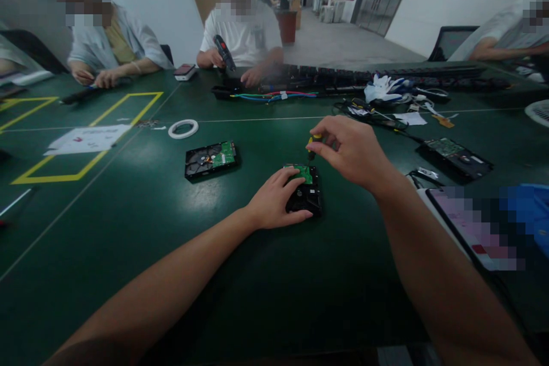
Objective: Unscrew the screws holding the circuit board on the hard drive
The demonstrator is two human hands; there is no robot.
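A black hard drive [315, 197] with a green circuit board lies on the green table in front of me. My left hand [277, 200] holds it from the left, its fingers over the board and the thumb along the near end. Above the drive's far end, my right hand [349, 148] is closed around a small yellow-and-black screwdriver [310, 148]. The screwdriver points down at the board's far right corner; whether its tip sits in a screw is too small to tell. To the left lies a second hard drive [210, 160], circuit side up.
A third hard drive [457, 157] lies at the right, near a phone [454, 211]. Further back are a white tape ring [183, 129], paper [86, 138], white gloves [383, 88] and cable bundles [278, 95]. Across the table, a person [242, 40] holds a power screwdriver [224, 52]; others sit left and right.
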